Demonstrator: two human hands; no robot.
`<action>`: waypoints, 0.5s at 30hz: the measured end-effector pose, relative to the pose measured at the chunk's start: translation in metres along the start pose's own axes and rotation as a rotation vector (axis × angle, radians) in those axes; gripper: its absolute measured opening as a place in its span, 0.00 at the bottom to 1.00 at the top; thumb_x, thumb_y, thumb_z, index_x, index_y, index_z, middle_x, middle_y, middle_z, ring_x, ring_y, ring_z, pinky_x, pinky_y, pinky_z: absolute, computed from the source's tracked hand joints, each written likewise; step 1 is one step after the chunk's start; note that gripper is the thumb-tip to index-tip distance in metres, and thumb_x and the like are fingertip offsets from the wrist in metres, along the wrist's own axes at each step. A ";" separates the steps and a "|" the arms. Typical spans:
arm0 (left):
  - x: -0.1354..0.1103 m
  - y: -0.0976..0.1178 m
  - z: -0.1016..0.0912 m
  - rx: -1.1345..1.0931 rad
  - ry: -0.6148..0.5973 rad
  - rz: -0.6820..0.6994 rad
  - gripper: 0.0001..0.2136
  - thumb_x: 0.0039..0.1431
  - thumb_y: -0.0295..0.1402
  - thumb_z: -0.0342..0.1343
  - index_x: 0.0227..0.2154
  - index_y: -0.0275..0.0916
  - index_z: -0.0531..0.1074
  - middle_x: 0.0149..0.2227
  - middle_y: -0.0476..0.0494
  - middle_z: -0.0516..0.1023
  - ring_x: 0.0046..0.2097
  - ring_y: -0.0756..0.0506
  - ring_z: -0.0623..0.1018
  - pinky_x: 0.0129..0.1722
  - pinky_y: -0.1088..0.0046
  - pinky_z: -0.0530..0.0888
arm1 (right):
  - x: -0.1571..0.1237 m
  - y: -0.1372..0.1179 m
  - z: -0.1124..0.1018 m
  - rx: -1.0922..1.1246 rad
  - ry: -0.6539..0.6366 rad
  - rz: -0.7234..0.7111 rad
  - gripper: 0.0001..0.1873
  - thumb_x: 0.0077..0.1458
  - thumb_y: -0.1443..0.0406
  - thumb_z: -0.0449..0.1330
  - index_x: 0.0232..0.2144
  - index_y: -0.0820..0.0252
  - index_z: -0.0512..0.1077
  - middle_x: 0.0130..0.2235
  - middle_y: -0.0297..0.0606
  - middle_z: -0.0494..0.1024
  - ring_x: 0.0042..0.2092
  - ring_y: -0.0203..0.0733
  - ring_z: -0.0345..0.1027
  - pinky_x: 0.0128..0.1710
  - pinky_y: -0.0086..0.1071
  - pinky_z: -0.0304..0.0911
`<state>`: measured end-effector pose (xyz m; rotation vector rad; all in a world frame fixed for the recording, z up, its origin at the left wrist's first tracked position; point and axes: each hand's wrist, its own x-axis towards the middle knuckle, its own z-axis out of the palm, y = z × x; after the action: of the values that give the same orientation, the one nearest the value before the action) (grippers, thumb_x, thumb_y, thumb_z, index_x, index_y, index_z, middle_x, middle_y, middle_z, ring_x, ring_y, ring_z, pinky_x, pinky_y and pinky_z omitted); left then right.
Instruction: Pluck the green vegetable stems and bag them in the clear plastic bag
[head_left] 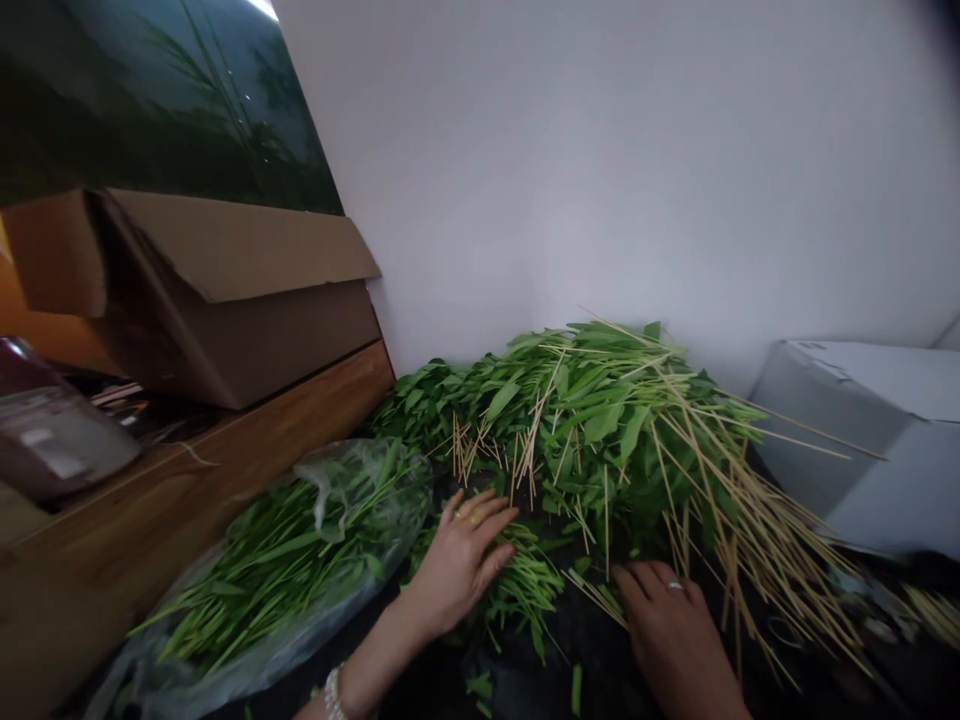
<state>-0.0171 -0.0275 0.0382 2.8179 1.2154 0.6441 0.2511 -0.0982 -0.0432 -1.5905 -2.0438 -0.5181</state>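
A big heap of leafy green stems (585,420) lies against the white wall, with many thin bamboo skewers (720,480) strewn through and over it. My left hand (461,560) lies flat with fingers spread on a small bunch of green stems (525,590) at the heap's near edge. My right hand (671,630) rests palm down beside it, fingers curled toward a few loose skewers (596,595); I cannot tell whether it grips any. Both hands wear rings, and a bead bracelet is on the left wrist.
A clear plastic bag of green stems (300,560) lies at the left. Beyond it run a wooden ledge (225,460) and an open cardboard box (225,290). A grey box (862,430) stands at the right. The surface under the greens is dark.
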 end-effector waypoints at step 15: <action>-0.056 -0.126 -0.070 0.363 -0.125 -0.729 0.12 0.57 0.37 0.49 0.32 0.40 0.78 0.37 0.38 0.78 0.41 0.36 0.76 0.37 0.65 0.69 | 0.001 -0.003 0.002 0.069 0.011 -0.019 0.15 0.45 0.79 0.54 0.31 0.55 0.70 0.32 0.36 0.74 0.38 0.47 0.65 0.37 0.39 0.52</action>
<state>-0.1656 0.0107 0.0612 2.2845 2.3180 0.2099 0.2480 -0.0969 -0.0446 -1.5264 -2.0483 -0.4575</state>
